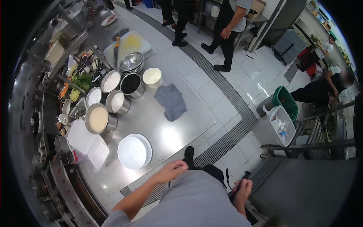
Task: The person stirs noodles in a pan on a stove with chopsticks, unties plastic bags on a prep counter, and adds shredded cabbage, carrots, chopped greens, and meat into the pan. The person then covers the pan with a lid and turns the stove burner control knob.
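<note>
My left hand (174,170) is held in front of my waist near the steel table's front edge, its fingers curled in and nothing visible in them. At my right side my right hand (244,187) is closed around a black object (239,187) with a thin dangling strap; its kind is unclear. Closest to my left hand on the steel table (189,128) are stacked white bowls (132,152). Beyond them lies a crumpled grey cloth (171,102).
Metal pots of white powder (117,102), beige grains (99,118) and black contents (131,83) stand left. A knife (117,51) lies on a cutting board (140,45). Bins (278,126) and a dark metal surface (302,189) are right. Several people (227,34) stand beyond.
</note>
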Tool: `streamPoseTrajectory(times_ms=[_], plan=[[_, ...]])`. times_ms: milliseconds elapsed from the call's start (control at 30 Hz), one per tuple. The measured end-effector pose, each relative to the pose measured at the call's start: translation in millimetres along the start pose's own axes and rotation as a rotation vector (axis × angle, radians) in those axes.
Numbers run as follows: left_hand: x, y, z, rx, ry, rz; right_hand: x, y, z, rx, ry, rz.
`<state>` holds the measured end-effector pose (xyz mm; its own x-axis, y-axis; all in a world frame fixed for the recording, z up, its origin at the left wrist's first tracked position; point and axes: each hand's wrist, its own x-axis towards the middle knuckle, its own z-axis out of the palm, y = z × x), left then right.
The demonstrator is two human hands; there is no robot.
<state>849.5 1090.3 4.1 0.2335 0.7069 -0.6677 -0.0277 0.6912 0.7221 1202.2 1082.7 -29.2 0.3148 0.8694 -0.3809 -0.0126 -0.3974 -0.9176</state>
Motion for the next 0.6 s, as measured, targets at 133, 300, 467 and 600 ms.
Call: streamPoseTrajectory(times_ms=[133,300,467,600], plan=[[-35,19,-32,0.032,0.012,-0.258,30,-23,-54,0.068,-0.018,0.174],[-45,-17,-36,-0.208,-0.076,-0.505,65,-54,-76,-0.112,-0.076,0.263],[-29,-70,3,-0.108,-0.133,-0.543,151,-63,-106,-0.233,-0.140,0.231],[17,-72,55,-0.042,-0.232,-0.321,235,-90,-121,-0.319,-0.285,0.220]])
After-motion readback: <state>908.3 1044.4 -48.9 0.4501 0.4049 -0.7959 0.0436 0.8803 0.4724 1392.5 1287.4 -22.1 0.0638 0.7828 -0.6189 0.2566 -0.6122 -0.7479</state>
